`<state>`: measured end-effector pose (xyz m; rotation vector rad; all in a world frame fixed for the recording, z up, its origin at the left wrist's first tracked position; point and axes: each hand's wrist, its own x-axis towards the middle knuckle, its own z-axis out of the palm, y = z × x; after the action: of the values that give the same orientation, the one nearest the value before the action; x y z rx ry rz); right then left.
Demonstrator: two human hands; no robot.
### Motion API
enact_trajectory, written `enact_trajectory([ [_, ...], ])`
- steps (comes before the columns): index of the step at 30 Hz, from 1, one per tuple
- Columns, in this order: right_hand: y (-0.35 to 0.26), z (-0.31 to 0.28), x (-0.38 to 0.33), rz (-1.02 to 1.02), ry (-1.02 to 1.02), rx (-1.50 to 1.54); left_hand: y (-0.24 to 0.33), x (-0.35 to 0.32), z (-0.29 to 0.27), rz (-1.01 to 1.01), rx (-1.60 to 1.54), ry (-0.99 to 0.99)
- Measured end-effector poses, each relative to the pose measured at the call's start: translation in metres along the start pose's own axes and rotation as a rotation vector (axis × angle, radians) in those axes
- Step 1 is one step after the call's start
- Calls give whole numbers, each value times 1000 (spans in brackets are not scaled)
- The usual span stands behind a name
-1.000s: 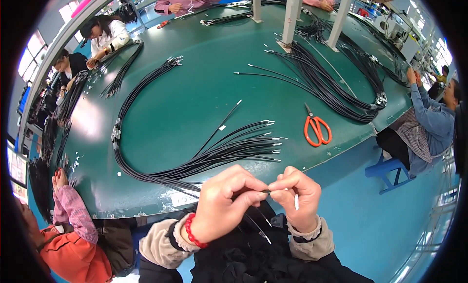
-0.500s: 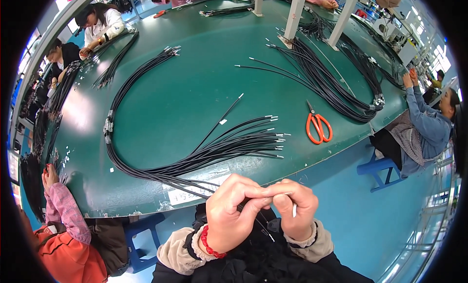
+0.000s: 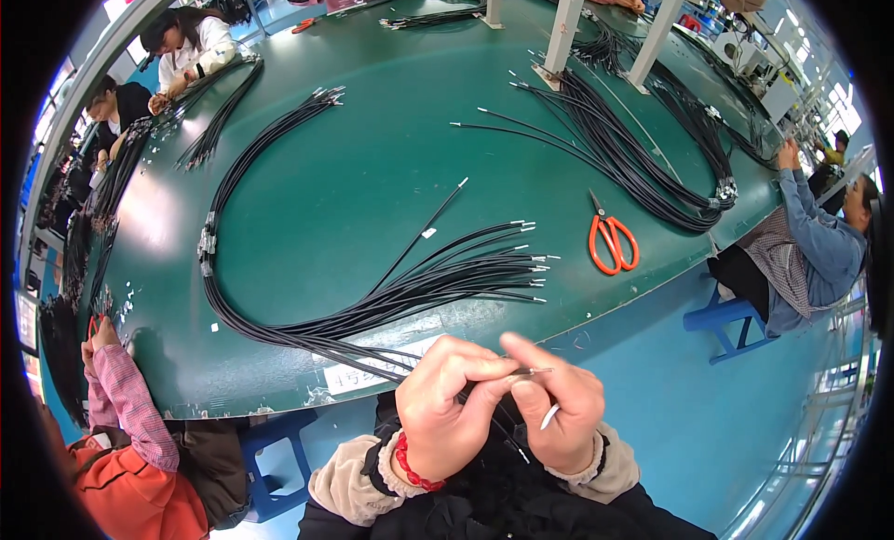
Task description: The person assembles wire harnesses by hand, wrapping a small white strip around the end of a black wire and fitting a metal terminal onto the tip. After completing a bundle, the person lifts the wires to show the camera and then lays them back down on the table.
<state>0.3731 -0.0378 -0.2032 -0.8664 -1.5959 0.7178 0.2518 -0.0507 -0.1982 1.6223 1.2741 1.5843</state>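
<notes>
My left hand (image 3: 447, 400) pinches the end part of a thin black cable, whose bare-looking tip (image 3: 538, 371) sticks out past the fingertips toward the right. Close against it, my right hand (image 3: 570, 405) has its thumb by that tip and its index finger raised. A small white strip or sleeve (image 3: 549, 416) juts out from between the right hand's curled fingers. The cable belongs to a bundle of black cables (image 3: 400, 303) with pale ends, curving over the green table. Below my hands, further cable ends (image 3: 521, 454) hang over my lap.
Red-handled scissors (image 3: 613, 244) lie to the right on the green table (image 3: 372, 182). Another cable bundle (image 3: 619, 158) rests by white posts (image 3: 564, 33). A tape-bound part (image 3: 207, 244) holds my bundle. Co-workers sit on both sides, one on a blue stool (image 3: 726, 321).
My right index finger has lifted off the cable, uncovering its tip. The white piece in my right hand has tilted and shows more. My left hand keeps its pinch.
</notes>
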Motion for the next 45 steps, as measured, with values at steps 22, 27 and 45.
enact_trajectory([
  [22,25,-44,14,-1,-23,15,-10,2,44,-100,-249,-48],
  [27,19,-56,18,198,-178,31,-8,4,43,-193,-322,-35],
  [45,26,-72,17,16,-85,93,1,8,42,-206,-312,-96],
])
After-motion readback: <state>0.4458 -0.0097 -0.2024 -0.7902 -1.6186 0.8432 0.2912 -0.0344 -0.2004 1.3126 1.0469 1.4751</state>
